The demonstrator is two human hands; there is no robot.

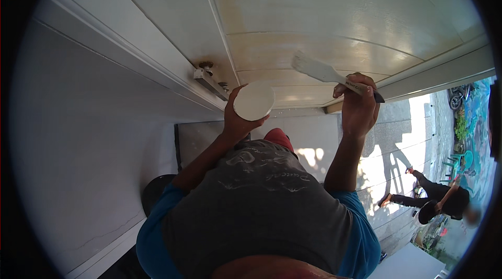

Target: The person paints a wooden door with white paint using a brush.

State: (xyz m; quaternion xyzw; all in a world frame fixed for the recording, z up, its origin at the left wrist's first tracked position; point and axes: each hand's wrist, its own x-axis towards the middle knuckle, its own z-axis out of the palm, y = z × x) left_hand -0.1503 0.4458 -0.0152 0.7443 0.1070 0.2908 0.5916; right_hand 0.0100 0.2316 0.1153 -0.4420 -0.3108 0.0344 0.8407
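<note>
My left hand (239,117) is wrapped round a small round container of white paint (254,101), whose pale, paint-filled top faces up. In my right hand (358,104) is a paintbrush (320,69), gripped by its handle. The brush's bristles are coated white and point up and left, close to a door panel (293,12). From this view I cannot tell whether the bristles touch it. Thin white paint covers the panel unevenly, with yellowish-brown showing through. Left of the container, a metal door handle (212,83) is mounted on the door.
A grey wall (104,138) runs along my left, beside a white door frame (125,43). To the right, outside in sunlit paving (387,132), a person in dark clothes (444,195) walks near green plastic chairs (463,161). A motorcycle (456,98) stands farther off.
</note>
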